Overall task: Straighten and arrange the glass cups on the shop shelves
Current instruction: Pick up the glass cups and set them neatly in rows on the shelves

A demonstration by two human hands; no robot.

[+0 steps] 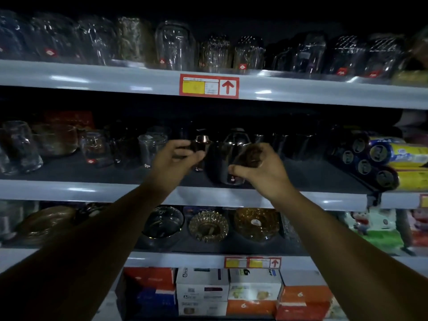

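This is a shop aisle. Grey metal shelves (pixel 92 79) carry price labels (pixel 209 86) with red arrows on their front edges. Rows of glass cups (pixel 174 46) bear small red stickers, and printed boxes (pixel 253 290) are stacked on the lowest level. Packaged rolls (pixel 403 158) lie at the right.

- Clear, glossy glass in the cups (pixel 174 46) of the top row.
- Dark, smoky glass with a shine in the dark cups (pixel 222 163) mid-shelf.
- Smooth, glossy painted metal along the shelf edges (pixel 92 78).
- Ribbed amber glass in the bowl (pixel 257 223).
- Matt cardboard in the boxes (pixel 202 288).
- Shiny plastic wrap on the rolls (pixel 403 156).
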